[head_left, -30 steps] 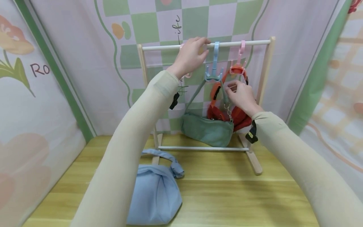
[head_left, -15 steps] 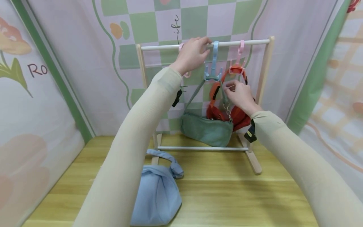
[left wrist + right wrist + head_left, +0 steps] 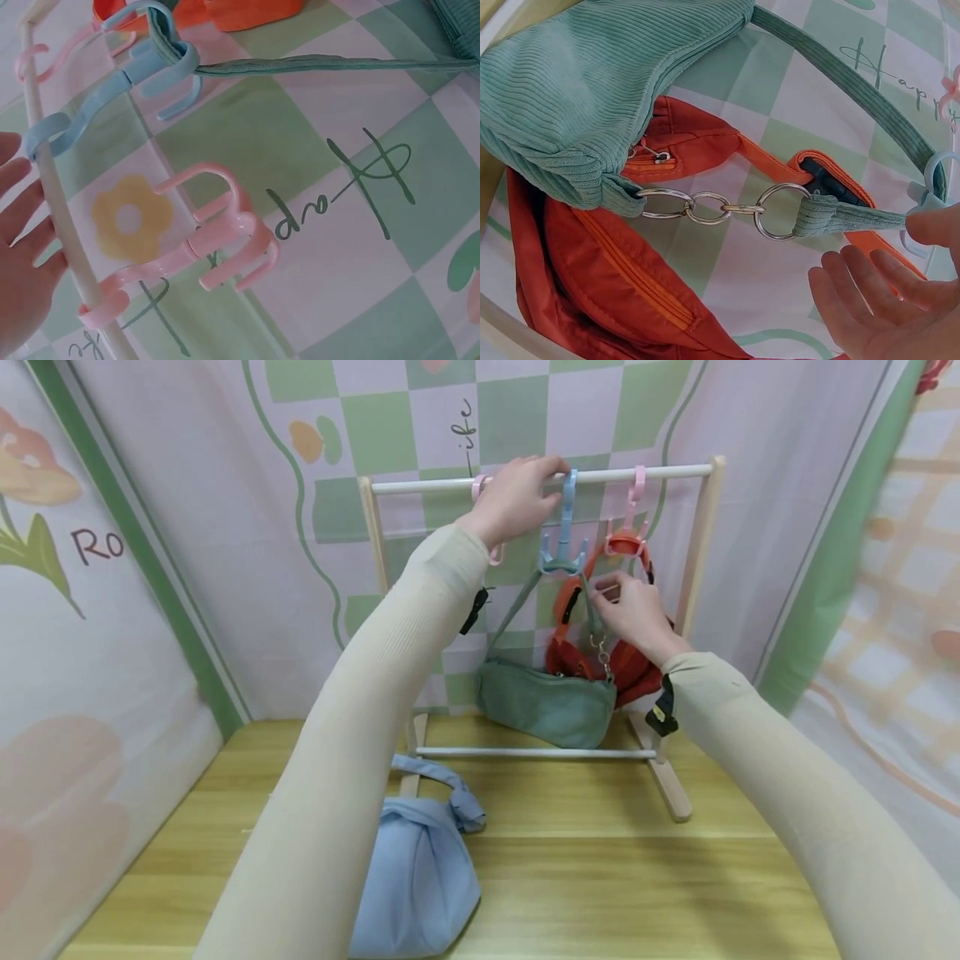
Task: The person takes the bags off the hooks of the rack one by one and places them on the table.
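My left hand (image 3: 522, 493) lies over the top rail (image 3: 420, 487) of a small rack, fingers extended close to the blue hook (image 3: 567, 518). In the left wrist view, its fingers (image 3: 30, 240) reach to the rail between the blue and pink hooks. A green corduroy shoulder bag (image 3: 547, 700) hangs from the blue hook by its strap (image 3: 847, 82), which ends in a metal chain (image 3: 705, 206). Beside that strap is my right hand (image 3: 633, 608); in the right wrist view its fingers (image 3: 847, 285) are loosely bent and grip nothing. Whether they touch the strap is unclear.
An orange-red waist bag (image 3: 637, 672) hangs behind the green bag from a pink hook (image 3: 637, 497). Another pink hook (image 3: 225, 232) hangs left of the blue one. A light-blue bag (image 3: 420, 877) lies on the wooden table (image 3: 570, 877), partly hidden by my left arm.
My left hand has slid slightly right along the rail, closer to the blue hook. The right hand has stayed by the green strap, and the bags have kept their places.
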The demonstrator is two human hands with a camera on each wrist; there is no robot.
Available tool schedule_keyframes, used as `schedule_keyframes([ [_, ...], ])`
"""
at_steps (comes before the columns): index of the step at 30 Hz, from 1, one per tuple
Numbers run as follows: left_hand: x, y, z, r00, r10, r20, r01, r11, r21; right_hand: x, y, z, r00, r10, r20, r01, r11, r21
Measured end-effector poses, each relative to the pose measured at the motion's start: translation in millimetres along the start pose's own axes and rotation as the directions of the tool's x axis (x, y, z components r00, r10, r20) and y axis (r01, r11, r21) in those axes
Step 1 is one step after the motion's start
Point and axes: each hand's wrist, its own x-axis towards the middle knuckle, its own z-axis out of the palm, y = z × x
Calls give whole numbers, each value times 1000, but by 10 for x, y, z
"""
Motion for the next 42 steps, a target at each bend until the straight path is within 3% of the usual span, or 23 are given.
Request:
schedule_keyframes([
  [7,-8,35,-32,999,19,33,-17,998,-64,34,18,33,1000,-1,5,1,1000,1],
  [36,41,61,-39,998,25,50,-23,999,-26,111,91,107,997,-64,31,64,998,-2],
  [42,33,49,-47,998,18,57,-17,1000,-27,120,99,57,998,-44,40,45,999,-10],
])
